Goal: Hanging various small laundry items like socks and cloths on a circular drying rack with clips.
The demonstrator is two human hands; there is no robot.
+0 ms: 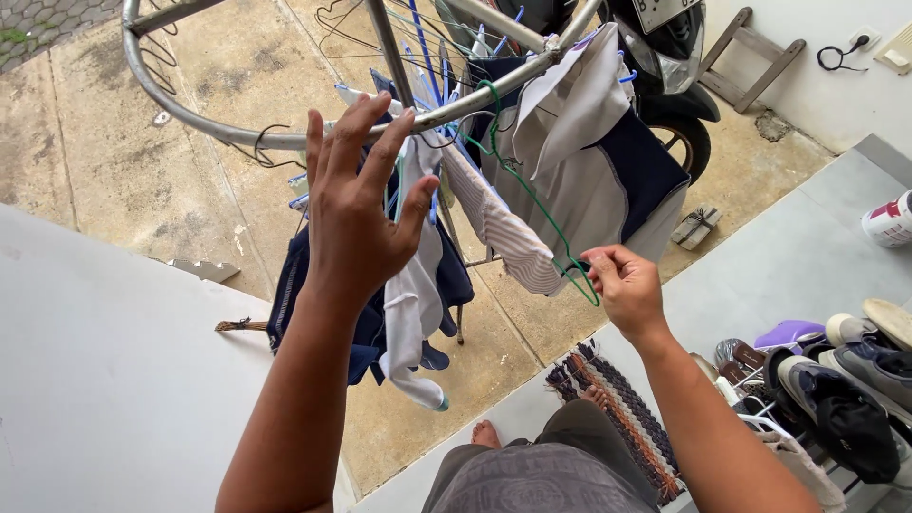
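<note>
My left hand [356, 204] is raised with fingers spread, just below the round metal rail of a drying rack [218, 128], holding nothing. My right hand [622, 285] pinches the lower corner of a green wire hanger [532, 199] whose hook sits over the rail. A striped grey garment [499, 228] drapes over that hanger. Behind it hang a grey and navy shirt [589, 161] and, lower left, dark blue and white clothes [418, 294].
A motorbike wheel [679, 142] stands behind the rack. A shoe rack with several shoes [836, 380] is at the right, a woven doormat [617, 408] by my foot, and a white wall surface [104, 380] at the left.
</note>
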